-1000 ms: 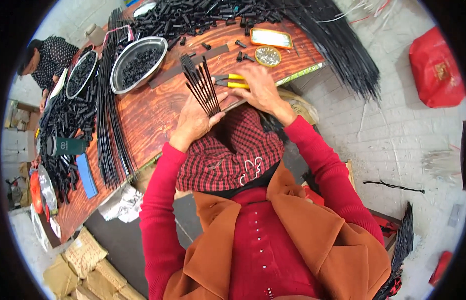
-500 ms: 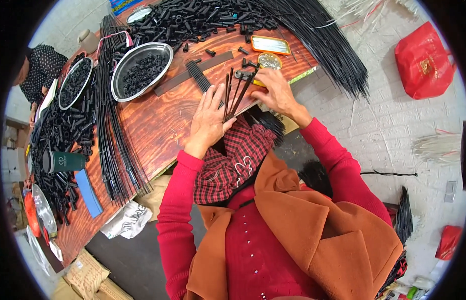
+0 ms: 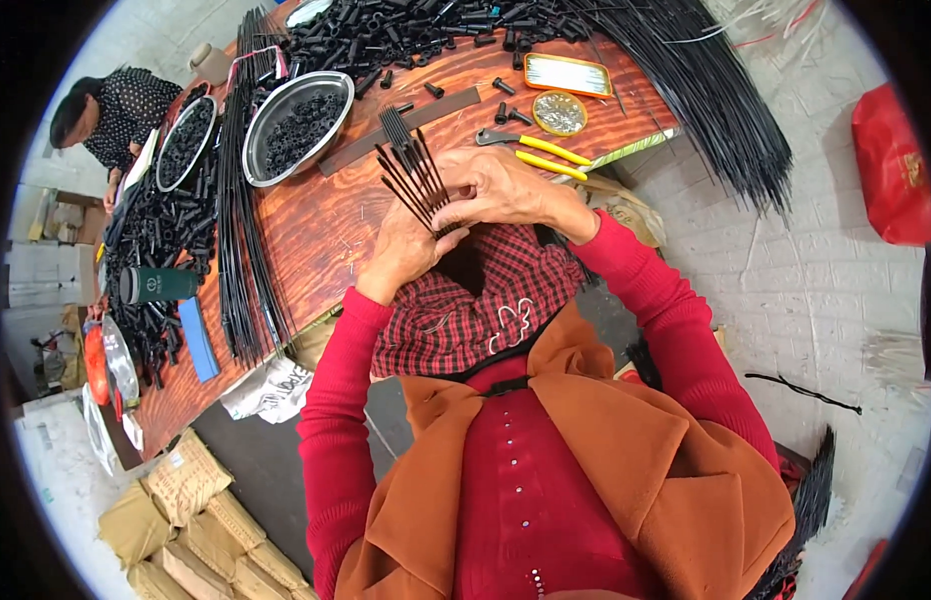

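The long wooden table (image 3: 316, 225) is stretching away beyond the fingers, its reddish top running out to the far left and far right of them. A thick sheaf of long black rods (image 3: 241, 200) is lying along the table well to the left of the fingers, and another spread of black rods (image 3: 706, 90) is fanning off the table edge to their right. A heap of short black tubes (image 3: 416, 25) is lying at the far edge, well past the fingertips. A round metal bowl (image 3: 296, 120) holding black pieces is sitting up and to the left of the fingers, with yellow-handled pliers (image 3: 546, 155) lying just beyond the right knuckles. Another person (image 3: 116, 110) is working at the far left end.

The left hand (image 3: 406, 250) is curling closed around the lower ends of a small bundle of thin black sticks (image 3: 411, 170), which is fanning upward from between the fingers. The right hand (image 3: 496, 185) is pinching the same bundle from the right side, its fingers bent over the sticks and touching the left fingertips.
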